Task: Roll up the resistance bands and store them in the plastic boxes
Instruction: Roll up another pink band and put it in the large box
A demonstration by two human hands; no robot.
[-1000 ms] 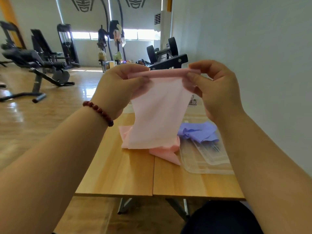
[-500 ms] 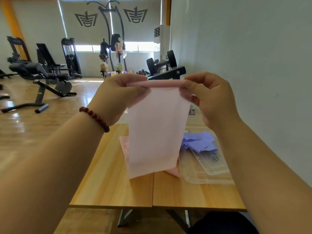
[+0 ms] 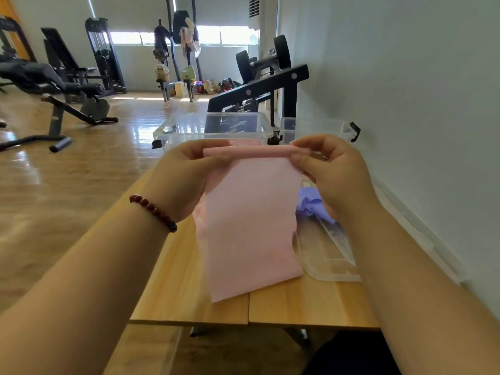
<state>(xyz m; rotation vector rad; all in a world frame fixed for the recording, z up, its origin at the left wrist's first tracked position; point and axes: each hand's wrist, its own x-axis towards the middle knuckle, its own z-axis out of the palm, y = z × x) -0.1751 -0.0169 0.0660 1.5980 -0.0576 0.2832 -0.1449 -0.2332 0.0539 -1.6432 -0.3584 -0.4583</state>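
Left hand (image 3: pixel 186 182) and right hand (image 3: pixel 332 180) each pinch one end of the band (image 3: pixel 249 226), its rolled top edge running 9-to-3 between the fingertips. The loose tail hangs toward 6, maybe touching the table (image 3: pixel 173 293). Boxes (image 3: pixel 211 134) sit behind at 12.

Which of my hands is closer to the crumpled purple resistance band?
Right. The right hand, pinching the rolled top of the flat pink band, is just above the crumpled purple band. The left hand pinches the roll's other end, beyond the pink sheet.
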